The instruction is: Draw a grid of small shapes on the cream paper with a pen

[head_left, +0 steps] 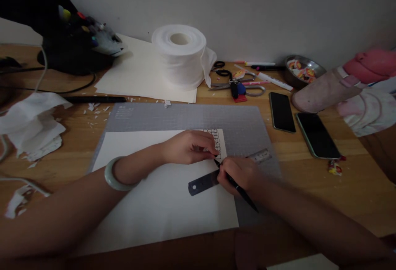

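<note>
White paper [167, 204] lies on a grey cutting mat [241, 121], with a black-inked looped pattern [217, 138] near its upper right corner. My right hand [236, 175] grips a black pen [246, 197], its tip end pointing up and left. My left hand [192, 146] is beside the pattern, thumb and fingers pinched around a small dark thing, perhaps a pen cap, too small to name surely. A metal ruler [202, 183] lies slanted across the paper and mat, partly hidden under my right hand.
Behind the mat stand a tissue roll [179, 59] and scissors [222, 84] among pens. Two phones [282, 112], a pink-lidded bottle [328, 88] and a metal bowl [289, 72] are at the right. Crumpled tissue [34, 117] and paper scraps lie left.
</note>
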Motion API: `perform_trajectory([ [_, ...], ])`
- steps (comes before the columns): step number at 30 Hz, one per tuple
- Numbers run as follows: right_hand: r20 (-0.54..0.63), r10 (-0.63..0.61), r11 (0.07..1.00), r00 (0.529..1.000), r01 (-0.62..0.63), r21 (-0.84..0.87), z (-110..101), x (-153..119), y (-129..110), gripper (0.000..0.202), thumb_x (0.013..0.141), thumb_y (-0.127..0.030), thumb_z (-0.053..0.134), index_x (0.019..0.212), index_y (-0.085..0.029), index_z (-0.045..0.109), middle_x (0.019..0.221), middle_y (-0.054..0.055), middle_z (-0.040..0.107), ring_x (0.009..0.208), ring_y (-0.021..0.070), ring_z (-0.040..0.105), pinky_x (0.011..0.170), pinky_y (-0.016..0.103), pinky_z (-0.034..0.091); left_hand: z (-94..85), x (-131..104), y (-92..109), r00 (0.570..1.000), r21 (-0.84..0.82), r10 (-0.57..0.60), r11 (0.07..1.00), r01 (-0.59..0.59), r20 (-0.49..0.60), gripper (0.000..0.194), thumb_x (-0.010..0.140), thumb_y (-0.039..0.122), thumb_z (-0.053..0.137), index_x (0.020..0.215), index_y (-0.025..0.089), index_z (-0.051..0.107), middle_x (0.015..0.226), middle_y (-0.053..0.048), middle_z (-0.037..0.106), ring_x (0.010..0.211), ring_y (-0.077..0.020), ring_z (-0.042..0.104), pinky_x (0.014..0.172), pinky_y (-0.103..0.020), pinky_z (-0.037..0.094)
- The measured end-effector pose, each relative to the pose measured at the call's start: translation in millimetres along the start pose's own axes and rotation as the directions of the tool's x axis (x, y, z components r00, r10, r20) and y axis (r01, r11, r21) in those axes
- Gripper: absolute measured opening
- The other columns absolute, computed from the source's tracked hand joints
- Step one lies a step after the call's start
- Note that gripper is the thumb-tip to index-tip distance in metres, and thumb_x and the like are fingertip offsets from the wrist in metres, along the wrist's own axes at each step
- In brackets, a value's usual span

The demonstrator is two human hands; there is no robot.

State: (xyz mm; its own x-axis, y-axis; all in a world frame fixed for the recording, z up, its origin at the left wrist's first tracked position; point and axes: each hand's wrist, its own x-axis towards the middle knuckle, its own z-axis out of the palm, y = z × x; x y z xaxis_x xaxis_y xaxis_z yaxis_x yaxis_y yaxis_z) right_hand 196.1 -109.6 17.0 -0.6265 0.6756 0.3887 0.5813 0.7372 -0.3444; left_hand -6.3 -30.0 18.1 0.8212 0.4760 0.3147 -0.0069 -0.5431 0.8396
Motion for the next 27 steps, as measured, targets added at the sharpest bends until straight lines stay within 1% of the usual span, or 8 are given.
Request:
perform_trajectory([
  [8, -0.008, -0.008, 1.0, 1.0, 0.008, -0.023, -1, 0, 1, 0.019, 0.073, -0.006, 0.042, 0.066, -0.023, 0.039, 0.053, -0.003, 0.051, 0.048, 0.0123, 0.045, 0.048, 0.026, 0.034, 0.3, -1, -1, 1.0, -0.039, -0.028, 0.999, 0.028, -0.012, 0.009, 0.083, 0.014, 0.059, 0.084, 0.013, 0.068, 0.081, -0.007, 0.064, 0.072, -0.0121, 0.06, 0.063, -0.022, 0.049],
  [11, 0.021, 0.053, 0.996, 0.998, -0.054, 0.066, 2, -4, 3, 0.018, 0.074, -0.007, 0.044, 0.067, -0.023, 0.04, 0.057, -0.002, 0.054, 0.05, 0.0113, 0.047, 0.05, 0.025, 0.035, 0.1, -1, -1, 0.999, -0.053, -0.033, 0.998, 0.032, -0.016, 0.009, 0.083, 0.016, 0.06, 0.085, 0.013, 0.068, 0.081, -0.007, 0.064, 0.07, -0.0113, 0.059, 0.061, -0.021, 0.048],
  [13, 0.01, 0.121, 0.981, 0.993, -0.121, 0.149, 2, -5, 5, 0.017, 0.075, -0.009, 0.046, 0.067, -0.023, 0.042, 0.059, -0.003, 0.054, 0.051, 0.0104, 0.048, 0.05, 0.024, 0.035, 0.1, 0, -1, 0.999, -0.061, -0.034, 0.998, 0.033, -0.019, 0.01, 0.083, 0.017, 0.06, 0.085, 0.012, 0.068, 0.081, -0.008, 0.064, 0.07, -0.0114, 0.059, 0.061, -0.021, 0.048],
  [16, -0.034, 0.319, 0.927, 0.947, -0.304, 0.219, -1, -2, 5, 0.016, 0.078, -0.014, 0.049, 0.065, -0.022, 0.043, 0.056, -0.004, 0.051, 0.049, 0.0099, 0.045, 0.047, 0.024, 0.031, -0.2, 0, -1, 0.999, -0.059, -0.048, 0.997, 0.047, -0.011, 0.011, 0.084, 0.017, 0.059, 0.086, 0.012, 0.068, 0.08, -0.008, 0.063, 0.069, -0.0112, 0.059, 0.06, -0.021, 0.048],
  [18, -0.023, 0.461, 0.856, 0.887, -0.438, 0.273, -4, 3, 5, 0.018, 0.079, -0.017, 0.049, 0.064, -0.022, 0.042, 0.055, -0.004, 0.05, 0.048, 0.0099, 0.043, 0.046, 0.023, 0.03, -0.7, 0, 0, 0.999, -0.049, -0.048, 0.998, 0.048, -0.004, 0.012, 0.084, 0.018, 0.059, 0.086, 0.011, 0.068, 0.079, -0.008, 0.063, 0.067, -0.0111, 0.059, 0.058, -0.02, 0.047],
  [20, 0.005, 0.558, 0.782, 0.83, -0.527, 0.333, -4, 6, 5, 0.02, 0.08, -0.019, 0.048, 0.063, -0.022, 0.04, 0.054, -0.004, 0.05, 0.05, 0.0103, 0.044, 0.047, 0.023, 0.031, -1.1, 0, 0, 0.999, -0.042, -0.041, 0.998, 0.041, -0.001, 0.013, 0.084, 0.019, 0.059, 0.085, 0.011, 0.069, 0.078, -0.008, 0.063, 0.067, -0.0115, 0.059, 0.057, -0.02, 0.047],
  [23, 0.041, 0.615, 0.721, 0.788, -0.582, 0.376, -2, 9, 5, 0.02, 0.08, -0.02, 0.048, 0.062, -0.021, 0.039, 0.055, -0.003, 0.05, 0.051, 0.0107, 0.044, 0.048, 0.024, 0.031, -1.2, 1, 0, 0.999, -0.045, -0.038, 0.998, 0.037, -0.006, 0.013, 0.084, 0.018, 0.058, 0.085, 0.011, 0.069, 0.078, -0.008, 0.063, 0.068, -0.0115, 0.059, 0.058, -0.021, 0.047],
  [27, 0.053, 0.611, 0.722, 0.79, -0.583, 0.373, 0, 8, 7, 0.02, 0.08, -0.02, 0.049, 0.062, -0.021, 0.04, 0.056, -0.004, 0.048, 0.052, 0.0104, 0.042, 0.048, 0.024, 0.03, -0.8, 1, 1, 1.0, -0.046, -0.024, 0.999, 0.024, -0.009, 0.012, 0.083, 0.017, 0.059, 0.085, 0.011, 0.069, 0.077, -0.008, 0.062, 0.067, -0.0113, 0.058, 0.058, -0.021, 0.047],
])
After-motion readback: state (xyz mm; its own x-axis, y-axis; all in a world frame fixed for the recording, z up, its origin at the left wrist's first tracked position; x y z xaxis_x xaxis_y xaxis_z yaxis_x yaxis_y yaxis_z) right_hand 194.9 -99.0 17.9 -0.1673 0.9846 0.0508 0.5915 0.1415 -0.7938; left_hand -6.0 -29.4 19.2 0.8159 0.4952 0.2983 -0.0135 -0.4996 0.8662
